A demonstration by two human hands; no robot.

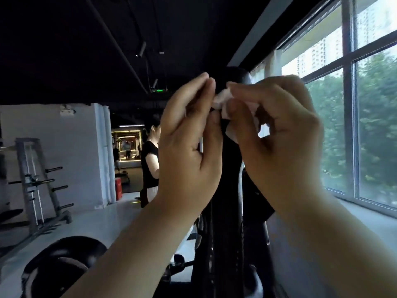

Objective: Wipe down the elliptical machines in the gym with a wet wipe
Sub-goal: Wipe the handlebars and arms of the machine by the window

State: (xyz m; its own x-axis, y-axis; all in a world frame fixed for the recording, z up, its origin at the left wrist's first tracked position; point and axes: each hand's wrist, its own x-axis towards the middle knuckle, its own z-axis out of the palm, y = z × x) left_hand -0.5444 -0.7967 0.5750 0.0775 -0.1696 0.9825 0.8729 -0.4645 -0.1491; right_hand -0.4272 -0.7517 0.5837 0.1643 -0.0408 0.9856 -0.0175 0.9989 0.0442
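The fingers (202, 88) of the left hand (189, 143) and the right hand (275, 143) pinch the crumpled wet wipe (222, 100), held up before the dark elliptical handle (233, 179). It is better to spread it flat first, so that a fresh face wraps the handle.

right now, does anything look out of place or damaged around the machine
Nothing looks spilled or damaged. Only the wet wipe stands out: it is bunched into a wad, pinched between the left hand and right hand in front of the elliptical's black upright.
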